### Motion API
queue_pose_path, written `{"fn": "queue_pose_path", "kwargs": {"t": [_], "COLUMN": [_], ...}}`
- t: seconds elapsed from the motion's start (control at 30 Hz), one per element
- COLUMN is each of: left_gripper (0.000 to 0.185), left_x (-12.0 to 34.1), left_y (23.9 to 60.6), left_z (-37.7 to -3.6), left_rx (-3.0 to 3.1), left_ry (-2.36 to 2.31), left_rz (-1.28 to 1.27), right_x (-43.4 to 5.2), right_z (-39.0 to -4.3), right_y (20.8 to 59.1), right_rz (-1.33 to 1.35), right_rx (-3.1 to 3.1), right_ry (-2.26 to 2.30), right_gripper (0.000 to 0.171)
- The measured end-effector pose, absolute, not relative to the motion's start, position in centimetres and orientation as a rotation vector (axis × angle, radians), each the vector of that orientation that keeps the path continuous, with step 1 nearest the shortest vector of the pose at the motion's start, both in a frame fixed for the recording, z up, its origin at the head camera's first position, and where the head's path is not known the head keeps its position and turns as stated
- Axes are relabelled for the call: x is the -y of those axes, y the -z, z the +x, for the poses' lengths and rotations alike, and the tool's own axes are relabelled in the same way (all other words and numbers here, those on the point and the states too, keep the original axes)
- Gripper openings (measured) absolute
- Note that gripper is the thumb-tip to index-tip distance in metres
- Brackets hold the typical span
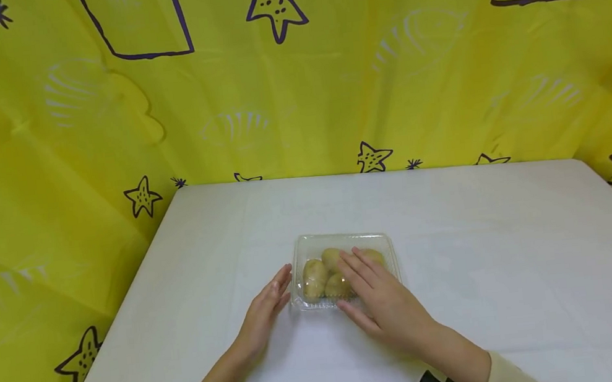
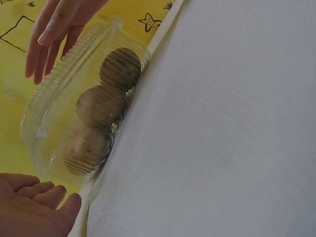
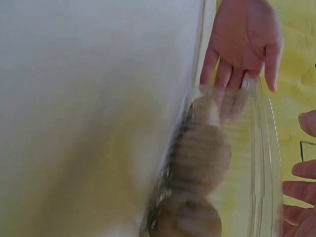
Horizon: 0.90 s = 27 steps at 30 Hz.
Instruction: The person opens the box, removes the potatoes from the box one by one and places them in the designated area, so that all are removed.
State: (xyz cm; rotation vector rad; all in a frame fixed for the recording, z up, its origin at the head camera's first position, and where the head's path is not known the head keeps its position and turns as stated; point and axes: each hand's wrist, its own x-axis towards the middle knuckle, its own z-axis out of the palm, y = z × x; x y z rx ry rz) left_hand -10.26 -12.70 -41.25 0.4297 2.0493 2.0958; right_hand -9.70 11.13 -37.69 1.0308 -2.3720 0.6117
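A yellow curtain [image 1: 295, 92] printed with dark stars hangs behind and around a white table [image 1: 516, 268]. Near the middle of the table, toward its front edge, sits a clear plastic box [image 1: 343, 241] with its lid down; inside lie several brownish potatoes [image 1: 315, 275], packed close together. The right hand [image 1: 381, 298] rests flat on the lid from 5 o'clock, fingers straight and a little apart, the thumb lying along the box's near edge. The left hand [image 1: 263, 314] lies at 9 o'clock of the box, palm turned toward it, fingers straight and together, fingertips [image 1: 284, 275] just beside the box's left wall; whether they touch it cannot be told.
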Motion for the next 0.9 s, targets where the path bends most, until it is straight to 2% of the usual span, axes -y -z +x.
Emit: {"fn": "queue_pose_path", "kwargs": {"t": [0.2, 0.43, 0.9], "left_gripper": [0.053, 0.047, 0.039], "left_x": [13.0, 12.8, 12.7], "left_y": [41.4, 41.8, 42.1], "left_z": [-10.2, -10.3, -10.5], "left_rx": [-1.978, -1.993, -1.992], "left_ry": [-2.089, -2.127, -2.139], "left_rz": [0.361, 0.268, 0.17], "right_x": [-8.9, -7.2, -6.2], "right_z": [-10.1, -10.5, -11.0], "right_y": [37.9, 38.1, 38.7], "right_rz": [1.119, 1.153, 1.131], "right_rx": [2.332, 2.323, 2.321], "right_ry": [-0.584, -0.58, -0.599], "right_gripper": [0.058, 0.052, 0.055]}}
